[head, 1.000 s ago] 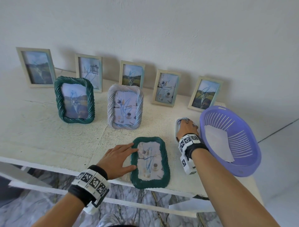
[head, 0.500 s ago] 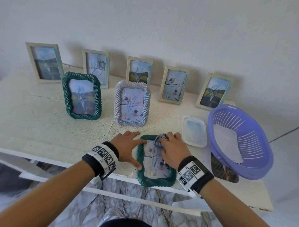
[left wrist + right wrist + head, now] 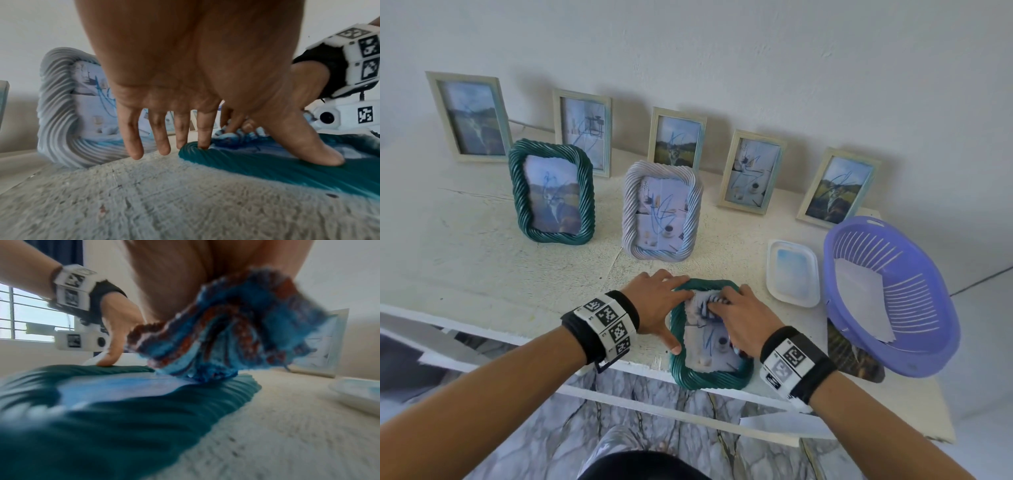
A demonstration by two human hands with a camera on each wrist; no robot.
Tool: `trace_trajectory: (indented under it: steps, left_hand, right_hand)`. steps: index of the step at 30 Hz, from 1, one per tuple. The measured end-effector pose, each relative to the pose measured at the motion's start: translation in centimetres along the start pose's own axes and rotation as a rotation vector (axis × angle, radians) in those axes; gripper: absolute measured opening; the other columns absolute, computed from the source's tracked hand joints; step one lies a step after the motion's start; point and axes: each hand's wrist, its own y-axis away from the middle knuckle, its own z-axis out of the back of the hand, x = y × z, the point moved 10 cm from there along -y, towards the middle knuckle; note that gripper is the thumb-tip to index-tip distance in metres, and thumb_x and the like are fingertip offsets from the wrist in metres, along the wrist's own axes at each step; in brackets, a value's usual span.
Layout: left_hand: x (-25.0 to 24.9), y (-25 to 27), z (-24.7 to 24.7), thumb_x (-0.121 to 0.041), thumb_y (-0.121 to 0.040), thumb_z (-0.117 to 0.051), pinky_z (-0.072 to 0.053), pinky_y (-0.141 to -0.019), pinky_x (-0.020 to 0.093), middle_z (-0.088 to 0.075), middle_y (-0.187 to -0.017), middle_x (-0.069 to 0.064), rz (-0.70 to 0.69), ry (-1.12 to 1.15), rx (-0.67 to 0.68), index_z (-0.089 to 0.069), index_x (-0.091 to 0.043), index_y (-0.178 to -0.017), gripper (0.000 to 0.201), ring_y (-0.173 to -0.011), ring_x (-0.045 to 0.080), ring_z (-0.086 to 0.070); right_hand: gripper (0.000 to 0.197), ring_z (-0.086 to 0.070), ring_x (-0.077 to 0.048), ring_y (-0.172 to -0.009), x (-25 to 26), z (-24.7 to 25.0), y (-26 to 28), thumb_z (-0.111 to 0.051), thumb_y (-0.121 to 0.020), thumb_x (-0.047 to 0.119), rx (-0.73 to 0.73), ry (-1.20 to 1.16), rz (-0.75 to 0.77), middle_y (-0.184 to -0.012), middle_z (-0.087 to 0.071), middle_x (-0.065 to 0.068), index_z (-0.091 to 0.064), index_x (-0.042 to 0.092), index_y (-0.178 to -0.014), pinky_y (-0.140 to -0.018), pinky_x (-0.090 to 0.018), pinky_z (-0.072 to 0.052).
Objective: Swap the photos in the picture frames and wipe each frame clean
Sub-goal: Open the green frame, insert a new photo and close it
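Flat frame: green rope-pattern frame (image 3: 709,378) lies face up at the near edge of the white table (image 3: 482,267), its photo showing through the glass.
Right hand: right hand (image 3: 743,320) bunches a blue and brown cloth (image 3: 224,340) in curled fingers and presses it onto the glass at the far end of the flat frame.
Left hand: left hand (image 3: 654,303) lies spread and straight; forefinger touches the frame's far left corner, thumb (image 3: 308,146) rests on its left border, the other fingertips touch the table just beside it.
Standing frames: a second green rope frame (image 3: 551,192) and a pale grey rope frame (image 3: 662,210) stand upright behind the hands, apart from each other; five plain pale frames (image 3: 751,171) stand in a row along the wall.
Right of the frame: white tray (image 3: 792,274) sits on the table near the flat frame, just beside a purple basket (image 3: 887,294) holding a white sheet.
Loose photo: dark landscape print (image 3: 854,359) lies partly under the basket.
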Motion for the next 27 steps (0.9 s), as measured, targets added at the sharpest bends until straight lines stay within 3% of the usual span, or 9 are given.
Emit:
trace_trajectory:
  steps: [3, 7, 9, 13, 16, 20, 24, 27]
  left_hand:
    - [0.0, 0.0, 0.0, -0.084, -0.062, -0.059, -0.032, -0.107, 0.047, -0.009, -0.162, -0.002, 0.005, 0.010, -0.005, -0.021, -0.029, -0.151, 0.112, -0.141, 0.027, -0.021]
    - [0.0, 0.0, -0.1, -0.084, -0.061, -0.059, -0.031, -0.108, 0.047, -0.009, -0.162, -0.002, 0.005, 0.017, 0.001, -0.019, -0.030, -0.151, 0.112, -0.141, 0.027, -0.022]
    - [0.0, 0.0, -0.1, -0.084, -0.062, -0.059, -0.032, -0.108, 0.047, -0.008, -0.162, -0.002, 0.000, 0.014, -0.001, -0.018, -0.030, -0.152, 0.113, -0.141, 0.028, -0.022]
    - [0.1, 0.0, -0.2, -0.084, -0.063, -0.058, -0.033, -0.108, 0.047, -0.007, -0.162, -0.002, -0.001, 0.021, 0.003, -0.017, -0.030, -0.152, 0.111, -0.141, 0.028, -0.022]
    - [0.0, 0.0, 0.0, -0.084, -0.062, -0.059, -0.033, -0.107, 0.047, -0.008, -0.162, -0.002, -0.002, 0.015, 0.000, -0.017, -0.031, -0.152, 0.112, -0.141, 0.028, -0.023]
    - [0.1, 0.0, -0.2, -0.084, -0.062, -0.058, -0.034, -0.106, 0.047, -0.008, -0.162, -0.002, -0.008, 0.015, -0.004, -0.017, -0.031, -0.152, 0.112, -0.141, 0.028, -0.023]
    - [0.0, 0.0, -0.1, -0.084, -0.063, -0.057, -0.034, -0.105, 0.046, -0.008, -0.162, -0.001, -0.015, 0.003, -0.001, -0.020, -0.030, -0.151, 0.110, -0.140, 0.028, -0.023]
    - [-0.1, 0.1, 0.0, -0.084, -0.063, -0.058, -0.035, -0.105, 0.046, -0.010, -0.161, -0.001, -0.016, -0.001, -0.003, -0.023, -0.028, -0.150, 0.109, -0.139, 0.028, -0.025]
  right_hand:
    - [0.052, -0.038, -0.031, -0.115, -0.1, 0.4, -1.6, -0.063, -0.083, 0.020, -0.027, -0.019, -0.068, -0.132, -0.043, -0.007, -0.048, 0.018, -0.132, -0.096, -0.035, -0.040]
    - [0.041, -0.047, -0.029, -0.116, 3.5, -0.7, 0.4, -0.059, -0.081, 0.016, -0.017, 0.044, 0.141, -0.127, -0.055, -0.009, -0.060, 0.015, -0.122, -0.095, -0.041, -0.035]
    - [0.043, -0.046, -0.030, -0.119, 3.9, -1.4, 1.6, -0.061, -0.082, 0.015, 0.036, 0.084, 0.207, -0.130, -0.054, -0.009, -0.059, 0.015, -0.125, -0.094, -0.042, -0.034]
    - [0.058, -0.039, -0.032, -0.120, 0.9, 0.0, -0.5, -0.066, -0.082, 0.021, 0.027, 0.080, 0.040, -0.138, -0.044, -0.006, -0.046, 0.020, -0.136, -0.098, -0.038, -0.036]
    - [0.050, -0.039, -0.031, -0.116, 1.1, 0.9, -1.0, -0.061, -0.086, 0.020, -0.031, 0.040, -0.035, -0.138, -0.044, -0.005, -0.048, 0.018, -0.134, -0.100, -0.036, -0.033]
    - [0.046, -0.054, -0.030, -0.110, 4.3, -1.0, 1.4, -0.069, -0.073, 0.012, 0.010, 0.032, 0.213, -0.127, -0.058, -0.009, -0.065, 0.016, -0.118, -0.089, -0.035, -0.028]
    - [0.052, -0.043, -0.029, -0.117, 0.6, 0.0, -0.3, -0.060, -0.084, 0.014, 0.016, 0.075, 0.080, -0.137, -0.046, -0.003, -0.050, 0.021, -0.134, -0.098, -0.037, -0.034]
    - [0.050, -0.043, -0.030, -0.117, 0.0, 1.3, -1.6, -0.058, -0.084, 0.014, -0.015, 0.074, -0.021, -0.133, -0.046, -0.005, -0.050, 0.018, -0.133, -0.098, -0.037, -0.034]
